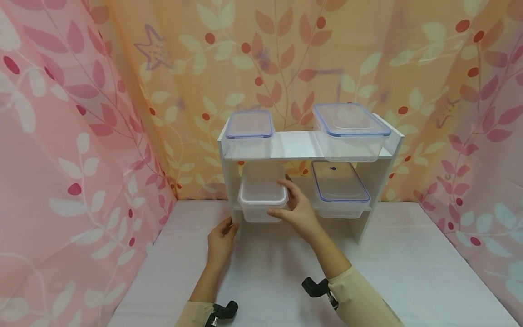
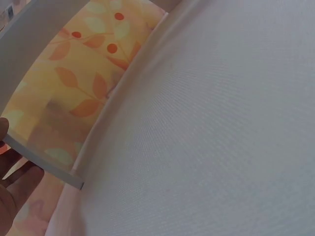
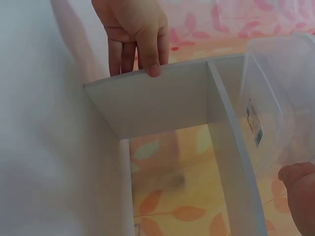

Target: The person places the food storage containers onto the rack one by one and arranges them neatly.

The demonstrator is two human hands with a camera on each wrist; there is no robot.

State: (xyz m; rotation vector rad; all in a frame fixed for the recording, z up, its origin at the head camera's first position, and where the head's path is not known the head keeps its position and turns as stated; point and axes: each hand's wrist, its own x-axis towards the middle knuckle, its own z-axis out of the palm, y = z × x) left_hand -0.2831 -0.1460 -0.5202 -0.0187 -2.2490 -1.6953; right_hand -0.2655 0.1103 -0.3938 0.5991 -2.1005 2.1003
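Note:
A white two-tier shelf [image 1: 295, 144] stands on the cloth-covered table. My left hand [image 1: 220, 241] grips the front edge of its left side panel low down; in the right wrist view that hand [image 3: 135, 29] has its thumb on one face and its fingers behind the panel [image 3: 162, 93]. On the lower tier at the left sits a clear plastic food container [image 1: 263, 187] with a whitish lid, jutting a little past the front edge. My right hand [image 1: 300, 214] holds it by its right side, thumb towards the front; the fingers' far ends are partly hidden.
A clear container with a blue-edged lid [image 1: 339, 182] sits on the lower tier at the right. Two more blue-rimmed containers, a smaller one [image 1: 250, 126] and a larger one [image 1: 352, 121], stand on the upper tier. Patterned curtains [image 1: 286, 59] hang behind and at both sides.

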